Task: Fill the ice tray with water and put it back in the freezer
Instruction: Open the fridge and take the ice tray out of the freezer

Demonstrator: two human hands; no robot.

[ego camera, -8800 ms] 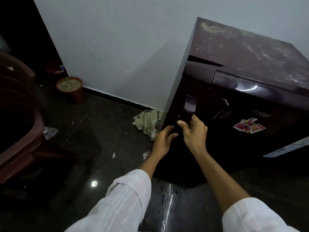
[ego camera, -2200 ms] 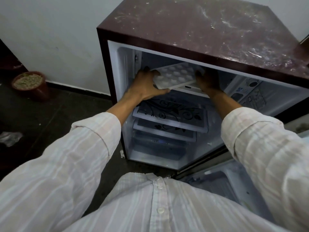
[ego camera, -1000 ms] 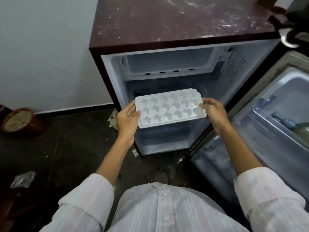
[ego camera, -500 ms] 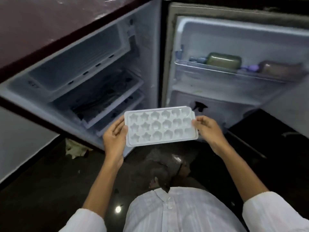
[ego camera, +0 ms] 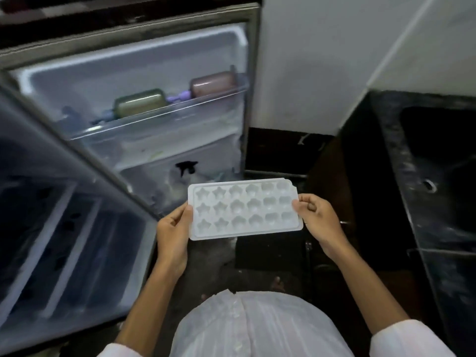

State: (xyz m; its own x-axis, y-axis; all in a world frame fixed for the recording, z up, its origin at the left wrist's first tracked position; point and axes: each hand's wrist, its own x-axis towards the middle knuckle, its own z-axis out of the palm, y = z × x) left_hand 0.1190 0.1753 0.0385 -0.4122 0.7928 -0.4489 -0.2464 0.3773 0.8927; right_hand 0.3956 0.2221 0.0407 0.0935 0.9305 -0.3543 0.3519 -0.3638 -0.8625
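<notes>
A white plastic ice tray (ego camera: 244, 208) with star- and heart-shaped cells is held level in front of my body, and its cells look dry. My left hand (ego camera: 173, 231) grips its left short edge, thumb on top. At the other short edge my right hand (ego camera: 318, 220) pinches the tray. The fridge (ego camera: 64, 215) stands open at the left, its shelves blurred. Its open door (ego camera: 144, 81) faces me behind the tray.
The door's rack holds a green bottle (ego camera: 140, 102) and a brown bottle (ego camera: 213, 83) lying on their sides. A dark stone counter with a sunken black sink (ego camera: 438, 161) and its drain runs along the right. A white wall rises behind; the floor below is dark.
My view has swung right, away from the fridge's inside toward the door and the sink counter. Both hands still hold the tray level at chest height.
</notes>
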